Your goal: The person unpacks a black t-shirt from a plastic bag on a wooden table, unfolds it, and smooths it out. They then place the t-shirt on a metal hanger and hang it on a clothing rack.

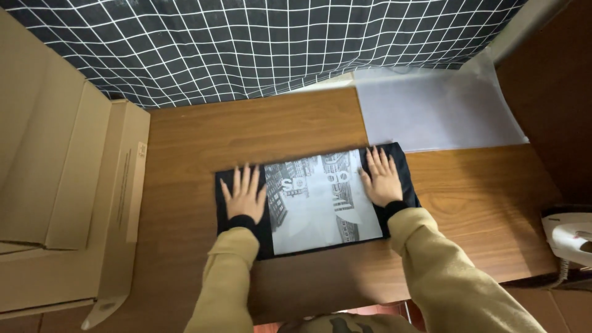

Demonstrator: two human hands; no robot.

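Observation:
A folded black garment (316,200) with a grey and white printed picture on its front lies flat on a wooden table (246,132). My left hand (244,193) rests palm down on the garment's left part, fingers spread. My right hand (382,177) lies palm down on its right part, fingers spread too. Neither hand grips anything. Both arms wear tan sleeves with black cuffs.
Stacked brown cardboard boxes (61,185) stand along the table's left side. A clear plastic bag (435,111) lies at the back right. A black cloth with a white grid (246,43) hangs over the far edge. A white appliance (570,237) sits at the right edge.

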